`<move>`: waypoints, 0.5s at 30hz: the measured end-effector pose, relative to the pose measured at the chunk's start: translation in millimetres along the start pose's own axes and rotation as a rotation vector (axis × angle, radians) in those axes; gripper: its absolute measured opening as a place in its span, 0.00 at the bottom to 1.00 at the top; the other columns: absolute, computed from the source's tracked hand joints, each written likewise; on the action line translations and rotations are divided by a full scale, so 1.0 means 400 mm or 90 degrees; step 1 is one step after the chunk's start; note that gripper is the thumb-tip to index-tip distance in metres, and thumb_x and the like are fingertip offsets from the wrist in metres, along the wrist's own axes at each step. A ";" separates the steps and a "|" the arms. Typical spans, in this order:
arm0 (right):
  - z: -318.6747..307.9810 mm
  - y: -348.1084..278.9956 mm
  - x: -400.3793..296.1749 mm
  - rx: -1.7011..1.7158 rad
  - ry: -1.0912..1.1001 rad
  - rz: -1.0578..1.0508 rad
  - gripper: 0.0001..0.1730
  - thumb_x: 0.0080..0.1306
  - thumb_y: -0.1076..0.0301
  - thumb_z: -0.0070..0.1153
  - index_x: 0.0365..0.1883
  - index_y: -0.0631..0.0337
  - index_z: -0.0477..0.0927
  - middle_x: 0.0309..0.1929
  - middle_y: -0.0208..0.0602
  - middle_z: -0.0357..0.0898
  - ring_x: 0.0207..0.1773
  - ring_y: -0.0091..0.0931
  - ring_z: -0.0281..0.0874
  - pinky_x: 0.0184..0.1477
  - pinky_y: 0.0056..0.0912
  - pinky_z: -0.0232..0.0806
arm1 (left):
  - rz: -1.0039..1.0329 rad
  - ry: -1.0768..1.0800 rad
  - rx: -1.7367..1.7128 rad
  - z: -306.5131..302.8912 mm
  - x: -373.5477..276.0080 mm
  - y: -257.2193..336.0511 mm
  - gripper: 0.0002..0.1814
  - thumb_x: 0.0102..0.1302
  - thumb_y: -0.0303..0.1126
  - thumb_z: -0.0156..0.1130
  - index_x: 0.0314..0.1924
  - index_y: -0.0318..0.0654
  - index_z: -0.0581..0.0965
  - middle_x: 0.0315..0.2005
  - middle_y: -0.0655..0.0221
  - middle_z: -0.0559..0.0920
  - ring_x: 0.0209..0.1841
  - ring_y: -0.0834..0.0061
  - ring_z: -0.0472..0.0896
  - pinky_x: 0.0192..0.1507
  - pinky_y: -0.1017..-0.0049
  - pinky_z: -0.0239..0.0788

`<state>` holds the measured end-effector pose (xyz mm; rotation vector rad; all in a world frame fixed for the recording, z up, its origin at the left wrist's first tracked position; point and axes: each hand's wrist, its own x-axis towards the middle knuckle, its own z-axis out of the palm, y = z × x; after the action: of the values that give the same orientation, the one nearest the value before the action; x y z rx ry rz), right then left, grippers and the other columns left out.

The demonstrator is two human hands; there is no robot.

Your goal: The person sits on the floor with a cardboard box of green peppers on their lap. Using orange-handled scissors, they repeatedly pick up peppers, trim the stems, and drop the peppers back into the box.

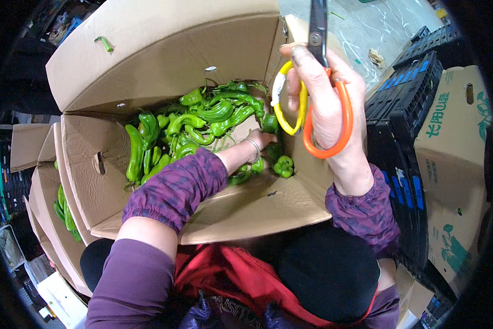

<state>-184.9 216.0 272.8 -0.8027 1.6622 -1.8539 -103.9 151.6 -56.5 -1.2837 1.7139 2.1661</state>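
Note:
Inside an open cardboard box (238,218), my left hand (265,140) reaches down to the right side. Its fingers close around a blurred dark green pepper (270,122), which shows above and below them. Long, curved green peppers (222,111) lie heaped along the box's back and left side. A short, lobed green pepper (284,166) rests just below my left hand, near the right wall. My right hand (326,103), raised over the box's right edge, grips scissors (317,39) with dark blades and one yellow and one orange handle loop. The blades point away from me.
A pepper stem (104,44) lies on the box's back flap. At left, another cardboard box (45,197) holds green peppers (67,209). Black plastic crates (411,94) and a printed carton (452,164) stand at right. White strings (353,49) litter the floor beyond.

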 end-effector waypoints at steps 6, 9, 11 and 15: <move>0.011 -0.001 -0.004 0.012 -0.047 0.003 0.17 0.70 0.60 0.52 0.43 0.68 0.79 0.18 0.25 0.70 0.21 0.16 0.67 0.26 0.19 0.58 | 0.050 0.023 0.001 0.024 -0.016 -0.033 0.20 0.54 0.33 0.71 0.46 0.35 0.79 0.37 0.64 0.84 0.35 0.67 0.82 0.41 0.68 0.75; -0.027 0.007 -0.011 -0.012 -0.041 -0.001 0.15 0.69 0.62 0.53 0.43 0.68 0.80 0.19 0.24 0.70 0.20 0.15 0.66 0.25 0.18 0.58 | -0.122 -0.094 -0.005 -0.005 -0.160 0.182 0.18 0.56 0.32 0.69 0.47 0.38 0.79 0.38 0.65 0.83 0.39 0.70 0.82 0.44 0.71 0.75; -0.018 0.007 -0.010 -0.030 -0.077 -0.006 0.15 0.69 0.64 0.53 0.43 0.68 0.80 0.19 0.23 0.70 0.20 0.14 0.65 0.25 0.18 0.58 | -0.178 -0.095 -0.034 -0.105 -0.285 0.319 0.18 0.59 0.31 0.66 0.51 0.39 0.77 0.40 0.66 0.83 0.42 0.74 0.81 0.44 0.74 0.74; 0.001 0.002 -0.011 -0.056 -0.159 0.017 0.09 0.65 0.67 0.60 0.38 0.65 0.80 0.23 0.21 0.73 0.25 0.12 0.66 0.27 0.17 0.59 | -0.056 -0.217 -0.246 -0.374 -0.383 0.343 0.29 0.64 0.35 0.64 0.63 0.39 0.67 0.52 0.65 0.77 0.49 0.65 0.79 0.53 0.67 0.72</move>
<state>-181.5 218.7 271.5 -0.9991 1.5941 -1.5979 1.6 38.5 145.3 -0.9518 1.1322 2.5618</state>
